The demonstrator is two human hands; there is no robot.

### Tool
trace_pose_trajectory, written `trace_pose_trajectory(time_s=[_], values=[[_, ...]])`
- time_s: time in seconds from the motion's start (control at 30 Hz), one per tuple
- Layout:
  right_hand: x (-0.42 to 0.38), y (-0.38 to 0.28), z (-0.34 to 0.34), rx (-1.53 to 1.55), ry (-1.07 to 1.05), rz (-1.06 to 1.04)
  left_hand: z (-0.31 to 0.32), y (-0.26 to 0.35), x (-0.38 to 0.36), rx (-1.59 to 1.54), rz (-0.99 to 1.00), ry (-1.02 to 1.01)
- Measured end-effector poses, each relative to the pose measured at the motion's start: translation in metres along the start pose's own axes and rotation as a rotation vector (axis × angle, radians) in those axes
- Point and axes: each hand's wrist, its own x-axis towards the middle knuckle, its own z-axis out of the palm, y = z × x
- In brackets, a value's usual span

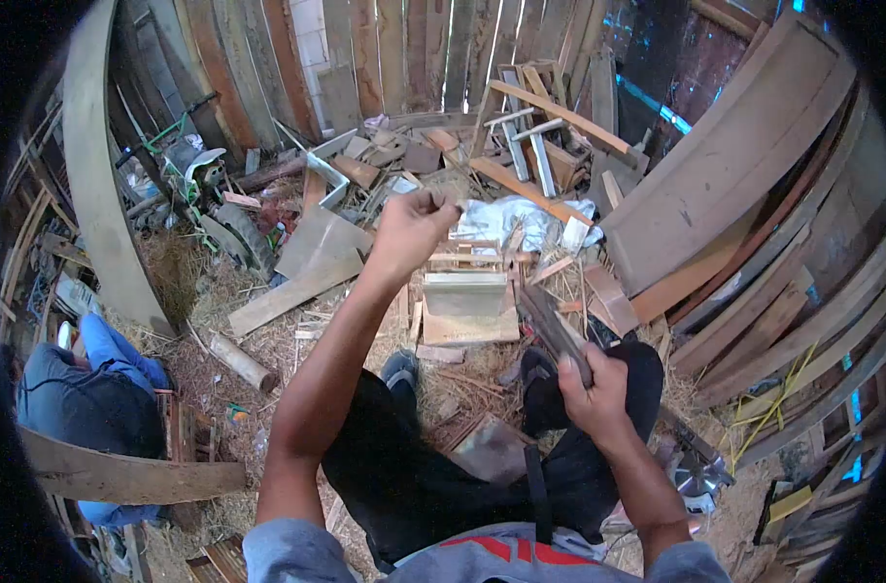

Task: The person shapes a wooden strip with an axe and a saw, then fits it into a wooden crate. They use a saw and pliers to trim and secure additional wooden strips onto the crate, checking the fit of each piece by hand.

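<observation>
My left hand (pixel 416 231) is raised in front of me, fingers curled and pinched together. I cannot tell what, if anything, is in that pinch. In my right hand (pixel 596 391), close to my right knee, is a long dark flat piece (pixel 552 328) pointing forward and to the left. Between and beyond my feet stands a small wooden piece (pixel 465 294) with a pale upright board and a flat board at its front. A reddish-brown board (pixel 487 449) lies on the ground between my legs.
Scrap wood (pixel 385 160) is piled along the back plank wall. A white crumpled sheet (pixel 516 222) lies before a stack of wooden frames (pixel 540 126). Large boards (pixel 734 146) lean at the right. At the left are a short log (pixel 244 362) and another person (pixel 88 398).
</observation>
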Motion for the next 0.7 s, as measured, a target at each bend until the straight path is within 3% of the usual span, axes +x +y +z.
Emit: trace_pose_trajectory(time_s=[0.2,0.27,0.37,0.47,0.57,0.7], values=[[0.041,0.002,0.000,0.479,0.316,0.074,0.013,-0.014,0.005,-0.044,-0.055,-0.073],[0.090,-0.010,-0.003,0.336,0.252,0.108,0.014,-0.017,0.004,-0.052,-0.059,-0.113],[0.157,0.024,0.014,0.249,0.043,0.131,0.011,-0.016,0.000,-0.085,-0.027,-0.111],[0.206,0.123,0.071,0.013,0.060,0.090,0.003,-0.029,0.007,-0.106,-0.041,-0.163],[0.195,0.196,0.126,-0.293,-0.069,0.188,0.000,-0.045,0.017,-0.106,-0.074,-0.130],[0.158,0.242,0.189,-0.567,-0.330,0.094,-0.009,-0.055,0.032,-0.112,-0.122,-0.155]])
